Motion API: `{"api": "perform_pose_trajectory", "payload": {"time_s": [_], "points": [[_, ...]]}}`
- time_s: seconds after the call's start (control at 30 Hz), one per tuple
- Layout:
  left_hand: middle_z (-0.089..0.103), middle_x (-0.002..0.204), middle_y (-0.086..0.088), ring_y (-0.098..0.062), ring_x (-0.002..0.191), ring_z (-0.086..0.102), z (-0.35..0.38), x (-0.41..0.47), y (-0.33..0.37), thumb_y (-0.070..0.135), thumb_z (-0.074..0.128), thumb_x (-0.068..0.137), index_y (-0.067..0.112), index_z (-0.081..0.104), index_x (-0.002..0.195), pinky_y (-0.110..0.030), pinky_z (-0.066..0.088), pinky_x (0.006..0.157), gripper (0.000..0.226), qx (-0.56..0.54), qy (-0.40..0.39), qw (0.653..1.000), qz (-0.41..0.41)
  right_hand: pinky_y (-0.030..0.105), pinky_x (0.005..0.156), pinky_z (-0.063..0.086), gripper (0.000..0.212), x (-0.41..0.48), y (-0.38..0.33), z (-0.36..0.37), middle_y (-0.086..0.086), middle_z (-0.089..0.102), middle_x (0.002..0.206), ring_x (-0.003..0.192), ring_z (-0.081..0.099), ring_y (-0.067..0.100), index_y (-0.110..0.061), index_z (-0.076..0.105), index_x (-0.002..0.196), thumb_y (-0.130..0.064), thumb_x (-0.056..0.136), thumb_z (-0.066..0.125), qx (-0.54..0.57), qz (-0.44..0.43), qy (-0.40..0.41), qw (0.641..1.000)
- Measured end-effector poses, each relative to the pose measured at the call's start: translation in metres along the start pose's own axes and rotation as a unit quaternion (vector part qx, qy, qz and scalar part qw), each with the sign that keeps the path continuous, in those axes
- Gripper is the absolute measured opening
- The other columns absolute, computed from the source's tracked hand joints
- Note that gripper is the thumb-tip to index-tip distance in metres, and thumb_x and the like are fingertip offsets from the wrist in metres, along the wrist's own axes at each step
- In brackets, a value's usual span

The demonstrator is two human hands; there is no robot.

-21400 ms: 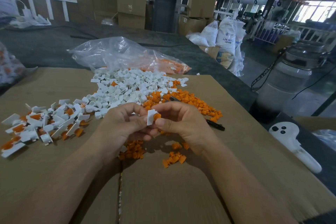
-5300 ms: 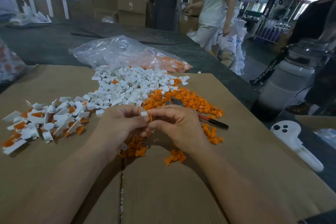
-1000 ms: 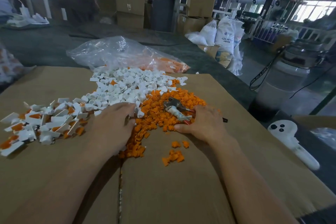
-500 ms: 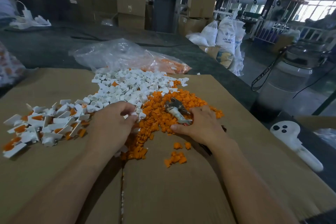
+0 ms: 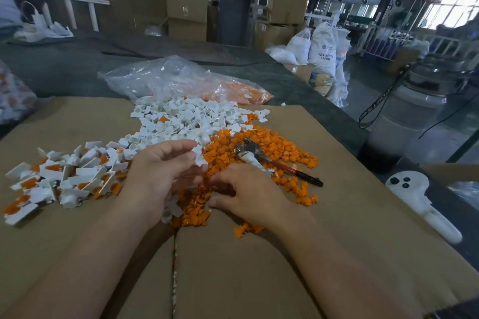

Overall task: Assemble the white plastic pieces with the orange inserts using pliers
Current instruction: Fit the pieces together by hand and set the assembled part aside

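White plastic piece (image 5: pixel 199 157), seen from the head view: now being pinched at the fingertips of the left hand (image 5: pixel 160 176) and lifted just above the near edge of the white pile (image 5: pixel 186 116), where half a second ago only reaching in. Having let go of the pliers (image 5: pixel 255 156), leaving them loose on the orange inserts (image 5: pixel 280 145), and curling the right hand (image 5: pixel 248 194) down into the nearer inserts, though not showing whether one is gripped yet. Probably starting a fresh pairing, with the pliers needed again once an insert is seated.
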State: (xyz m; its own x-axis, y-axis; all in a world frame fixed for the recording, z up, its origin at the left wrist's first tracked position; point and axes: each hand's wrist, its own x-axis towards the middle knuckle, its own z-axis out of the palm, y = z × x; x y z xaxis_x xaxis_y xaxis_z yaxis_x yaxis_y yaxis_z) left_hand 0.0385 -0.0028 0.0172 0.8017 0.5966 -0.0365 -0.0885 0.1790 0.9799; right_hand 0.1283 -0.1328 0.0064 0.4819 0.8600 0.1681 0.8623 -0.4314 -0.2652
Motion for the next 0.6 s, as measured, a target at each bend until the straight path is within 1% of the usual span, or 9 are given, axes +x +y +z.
{"api": "perform_pose_trajectory", "payload": {"time_s": [0.1,0.17,0.23,0.3,0.4,0.47,0.5,0.6], "points": [[0.072,0.080,-0.010,-0.019,0.069,0.071,0.001,-0.002,0.002,-0.003,0.055,0.086,0.010,0.067,0.091,-0.021,0.055,0.053,0.019,-0.027,-0.036,0.999,-0.023,0.035,0.088,0.037,0.026,0.001,-0.002,0.001,0.006,0.058,0.106,0.104,0.050,0.021,-0.017,0.061,0.113,-0.029,0.090,0.056,-0.024,-0.005,0.009,1.000],[0.072,0.073,-0.010,-0.017,0.065,0.070,0.002,-0.003,0.002,-0.004,0.053,0.086,0.008,0.067,0.091,-0.021,0.055,0.053,0.019,-0.038,-0.059,0.997,-0.033,0.035,0.090,0.038,0.021,0.000,-0.003,0.000,0.005,0.059,0.107,0.103,0.051,0.022,-0.017,0.062,0.110,-0.023,0.092,0.052,-0.026,-0.004,0.008,1.000],[0.071,0.072,-0.011,-0.017,0.064,0.070,0.002,-0.002,0.002,-0.005,0.053,0.085,0.006,0.067,0.092,-0.022,0.055,0.053,0.019,-0.042,-0.069,0.996,-0.038,0.034,0.087,0.041,0.019,-0.001,-0.003,-0.001,0.004,0.061,0.106,0.101,0.053,0.020,-0.017,0.062,0.108,-0.020,0.093,0.050,0.014,0.013,0.030,0.999],[0.070,0.072,-0.010,-0.017,0.063,0.069,0.002,-0.002,0.002,-0.005,0.054,0.084,0.006,0.067,0.092,-0.022,0.055,0.053,0.019,-0.047,-0.071,0.996,-0.041,0.033,0.080,0.045,0.017,-0.003,-0.003,-0.004,0.000,0.063,0.099,0.093,0.056,0.017,-0.016,0.060,0.106,-0.019,0.094,0.049,0.075,0.041,0.072,0.994],[0.070,0.068,-0.004,-0.018,0.065,0.070,0.003,-0.001,0.001,-0.003,0.053,0.085,0.011,0.068,0.093,-0.021,0.055,0.053,0.022,-0.065,-0.070,0.995,-0.043,0.023,0.069,0.044,0.014,-0.006,-0.003,-0.008,-0.013,0.054,0.083,0.077,0.052,0.005,-0.016,0.059,0.104,-0.016,0.093,0.050,0.149,0.056,0.138,0.978],[0.071,0.071,-0.005,-0.017,0.068,0.070,0.002,0.000,0.000,-0.003,0.050,0.088,0.013,0.070,0.092,-0.021,0.055,0.055,0.026,-0.078,-0.066,0.994,-0.043,0.017,0.065,0.042,0.013,-0.007,-0.004,-0.009,-0.019,0.050,0.076,0.071,0.049,-0.001,-0.017,0.060,0.102,-0.015,0.092,0.052,0.189,0.058,0.154,0.968],[0.071,0.072,-0.007,-0.016,0.069,0.070,0.002,0.000,0.000,-0.003,0.049,0.089,0.013,0.070,0.090,-0.021,0.056,0.057,0.027,-0.081,-0.065,0.994,-0.042,0.012,0.063,0.041,0.012,-0.008,-0.004,-0.009,-0.019,0.049,0.075,0.070,0.049,-0.004,-0.018,0.060,0.101,-0.015,0.092,0.053,0.205,0.056,0.149,0.966],[0.072,0.073,-0.008,-0.016,0.070,0.070,0.003,-0.001,0.000,0.001,0.049,0.090,0.010,0.070,0.086,-0.021,0.057,0.062,0.024,-0.082,-0.062,0.994,-0.031,0.006,0.061,0.040,0.010,-0.009,-0.007,-0.008,-0.019,0.050,0.075,0.070,0.049,-0.010,-0.025,0.056,0.092,-0.015,0.091,0.054,0.231,0.040,0.103,0.967]]}}
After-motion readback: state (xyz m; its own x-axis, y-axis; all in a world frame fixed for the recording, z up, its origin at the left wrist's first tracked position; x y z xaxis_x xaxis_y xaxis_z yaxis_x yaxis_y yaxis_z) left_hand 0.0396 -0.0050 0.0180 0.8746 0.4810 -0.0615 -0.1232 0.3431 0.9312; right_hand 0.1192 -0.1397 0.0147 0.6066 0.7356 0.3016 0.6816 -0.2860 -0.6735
